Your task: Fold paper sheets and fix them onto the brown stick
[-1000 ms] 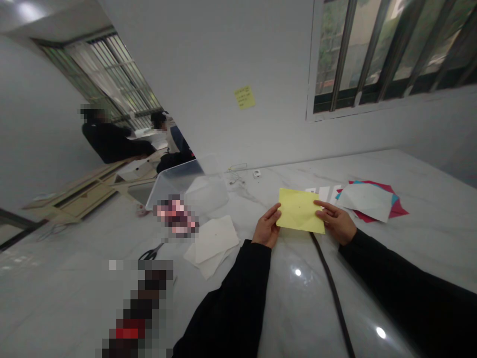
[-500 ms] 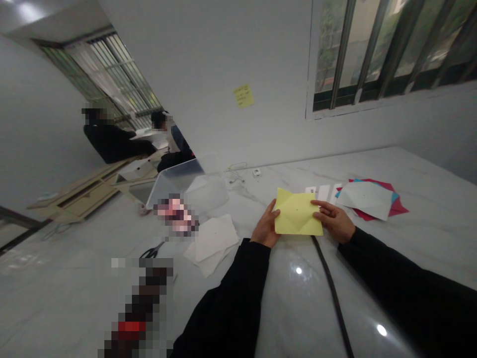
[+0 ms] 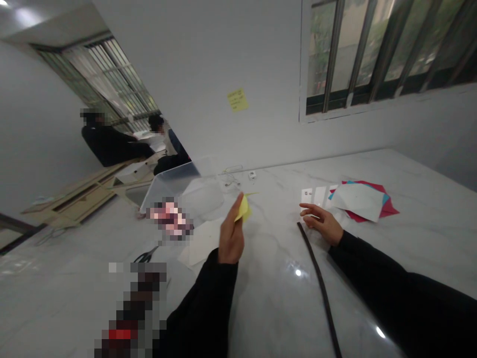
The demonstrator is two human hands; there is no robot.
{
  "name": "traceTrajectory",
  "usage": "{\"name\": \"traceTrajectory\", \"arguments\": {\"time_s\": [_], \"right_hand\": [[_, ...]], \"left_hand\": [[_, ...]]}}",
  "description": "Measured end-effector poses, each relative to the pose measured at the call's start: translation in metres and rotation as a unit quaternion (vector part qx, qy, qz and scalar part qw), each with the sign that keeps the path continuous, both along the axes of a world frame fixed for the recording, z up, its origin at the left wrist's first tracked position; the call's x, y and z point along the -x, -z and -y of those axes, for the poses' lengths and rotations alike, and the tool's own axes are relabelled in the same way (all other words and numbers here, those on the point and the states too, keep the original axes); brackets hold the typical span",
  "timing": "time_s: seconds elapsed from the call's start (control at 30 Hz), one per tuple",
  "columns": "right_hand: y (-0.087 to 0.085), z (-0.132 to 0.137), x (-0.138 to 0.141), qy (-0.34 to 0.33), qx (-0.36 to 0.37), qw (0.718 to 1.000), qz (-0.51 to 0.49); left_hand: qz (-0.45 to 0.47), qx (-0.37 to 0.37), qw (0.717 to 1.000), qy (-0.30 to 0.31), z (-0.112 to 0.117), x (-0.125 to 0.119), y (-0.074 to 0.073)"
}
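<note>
My left hand (image 3: 231, 236) is raised over the table, closed on a yellow sheet of paper (image 3: 244, 210) that is turned nearly edge-on, so most of it is hidden. Just below and left of that hand lie white paper sheets (image 3: 201, 241). My right hand (image 3: 322, 223) hovers apart from the paper with its fingers spread and nothing in them. Close beneath it, a dark strip (image 3: 316, 271) runs along the table toward me. To its right rests a pile of white, blue and red sheets (image 3: 359, 201).
Scissors (image 3: 147, 254) lie at the left, near a clear plastic box (image 3: 179, 174). White cards (image 3: 319, 196) and a small white cube (image 3: 252, 175) are toward the wall. A yellow note (image 3: 237, 99) sticks to the wall. Two people (image 3: 108, 141) sit at the far left.
My right hand has let go of the yellow paper. My left hand has carried it to the left and turned it from facing me to nearly edge-on.
</note>
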State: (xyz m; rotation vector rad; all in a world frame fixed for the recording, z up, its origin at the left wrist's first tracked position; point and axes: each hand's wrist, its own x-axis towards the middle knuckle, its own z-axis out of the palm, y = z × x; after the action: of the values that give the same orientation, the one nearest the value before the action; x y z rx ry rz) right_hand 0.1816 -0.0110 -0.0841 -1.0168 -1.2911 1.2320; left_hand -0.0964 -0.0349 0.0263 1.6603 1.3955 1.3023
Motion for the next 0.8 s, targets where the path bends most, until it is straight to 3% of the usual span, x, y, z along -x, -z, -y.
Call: {"name": "traceTrajectory", "arguments": {"time_s": [0.07,0.13,0.2,0.3,0.37,0.43,0.5,0.6,0.67,0.8], "right_hand": [[-0.001,0.0,0.002,-0.006,-0.005,1.0,0.014],[-0.002,0.001,0.004,-0.003,-0.005,1.0,0.028],[-0.002,0.001,0.005,0.006,0.002,0.999,0.038],[-0.002,0.0,0.006,0.011,0.008,0.999,0.043],[-0.001,0.0,0.006,0.006,0.008,0.999,0.042],[0.0,0.0,0.005,0.001,0.005,0.999,0.042],[0.001,-0.001,0.005,-0.001,0.002,0.999,0.044],[0.002,-0.001,0.005,-0.004,-0.004,0.999,0.053],[0.001,-0.001,0.005,-0.007,-0.009,0.998,0.063],[0.001,-0.001,0.006,-0.009,-0.011,0.997,0.074]], "left_hand": [[-0.192,-0.116,0.973,-0.061,0.01,0.03,-0.016],[-0.336,-0.118,0.929,-0.097,0.016,0.057,-0.016],[-0.435,-0.077,0.893,-0.087,0.017,0.077,0.004],[-0.509,0.045,0.856,-0.078,0.015,0.093,0.05],[-0.518,0.1,0.846,-0.077,0.014,0.096,0.073],[-0.515,0.102,0.847,-0.086,0.012,0.098,0.079],[-0.505,0.061,0.854,-0.113,0.01,0.104,0.073],[-0.449,0.006,0.87,-0.206,0.001,0.121,0.056],[-0.363,0.054,0.88,-0.302,-0.006,0.134,0.048],[-0.247,0.161,0.876,-0.382,-0.02,0.153,0.045]]}}
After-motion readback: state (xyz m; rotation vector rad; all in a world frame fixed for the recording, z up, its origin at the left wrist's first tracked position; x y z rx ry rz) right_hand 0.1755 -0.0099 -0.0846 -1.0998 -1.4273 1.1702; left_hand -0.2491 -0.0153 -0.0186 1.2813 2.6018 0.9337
